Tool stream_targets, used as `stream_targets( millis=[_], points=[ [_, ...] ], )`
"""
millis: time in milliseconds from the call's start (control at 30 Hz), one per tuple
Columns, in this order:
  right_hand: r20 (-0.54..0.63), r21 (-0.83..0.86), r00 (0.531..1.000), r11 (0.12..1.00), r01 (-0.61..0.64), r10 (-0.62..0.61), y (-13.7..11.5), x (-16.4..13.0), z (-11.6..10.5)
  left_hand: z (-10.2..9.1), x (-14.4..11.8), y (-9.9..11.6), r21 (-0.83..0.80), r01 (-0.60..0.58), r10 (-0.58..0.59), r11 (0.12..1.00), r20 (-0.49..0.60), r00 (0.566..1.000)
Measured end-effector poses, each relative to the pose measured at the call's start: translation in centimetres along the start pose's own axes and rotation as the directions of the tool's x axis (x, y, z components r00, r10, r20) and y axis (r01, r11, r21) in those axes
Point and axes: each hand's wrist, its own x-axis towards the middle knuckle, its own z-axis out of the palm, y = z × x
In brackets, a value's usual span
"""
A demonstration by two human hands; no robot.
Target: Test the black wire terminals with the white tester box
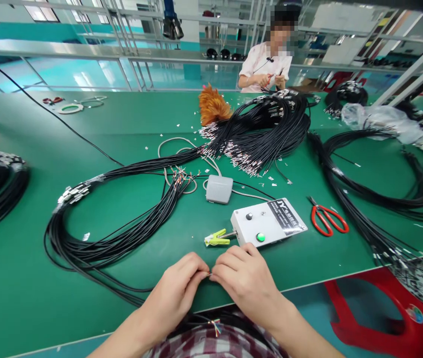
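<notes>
My left hand (179, 283) is closed in a pinch, and its fingertips meet those of my right hand (243, 271) just in front of the box. Between them shows the tiny pale end of a wire (210, 274), mostly hidden by the fingers. Black cables (133, 298) run from the coil at the left toward my left wrist. Below my hands, at the plaid shirt, are more cables with splayed coloured wire ends (215, 326). Beyond my right hand lies a white control box (252, 223) with a lit green button and a yellow-green clip (217, 238) on its shaft.
Red-handled scissors (329, 219) lie right of the box. A grey pedal (219, 189) sits behind it. Black cable bundles (110, 248) and a large heap (267, 132) cover parts of the green table. Across it, a person (267, 69) works. A red stool (379, 313) stands at right.
</notes>
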Motion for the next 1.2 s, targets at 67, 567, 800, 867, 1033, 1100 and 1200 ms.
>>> stream_targets(
  millis=[67,567,800,867,1033,1100,1200],
  points=[
    [0.003,-0.022,1.0,1.0,0.014,-0.014,0.6,0.6,-0.4,-0.3,0.3,0.0,0.025,0.028,-0.027,0.999,-0.048,0.998],
    [0.263,-0.311,0.958,0.95,-0.031,0.117,3.7,5.1,-0.2,-0.8,2.9,-0.3,0.086,0.248,-0.222,0.965,-0.24,0.945],
    [0.257,-0.302,0.962,0.953,-0.01,0.092,3.9,5.1,-0.3,-0.5,3.8,-0.6,0.134,0.215,-0.188,0.967,-0.193,0.963],
    [0.249,-0.305,0.965,0.952,-0.002,0.081,3.9,5.0,-0.3,-0.5,4.0,-0.7,0.142,0.211,-0.184,0.967,-0.181,0.966],
    [0.247,-0.319,0.966,0.948,0.007,0.076,3.9,5.0,-0.3,-0.5,4.3,-0.8,0.143,0.212,-0.189,0.967,-0.16,0.969],
    [0.25,-0.324,0.965,0.946,0.008,0.077,3.8,5.0,-0.2,-0.5,4.4,-0.8,0.139,0.217,-0.195,0.966,-0.157,0.968],
    [0.261,-0.326,0.961,0.945,0.004,0.086,3.6,5.2,-0.2,-0.5,4.4,-0.9,0.133,0.223,-0.202,0.966,-0.155,0.967]
  ],
)
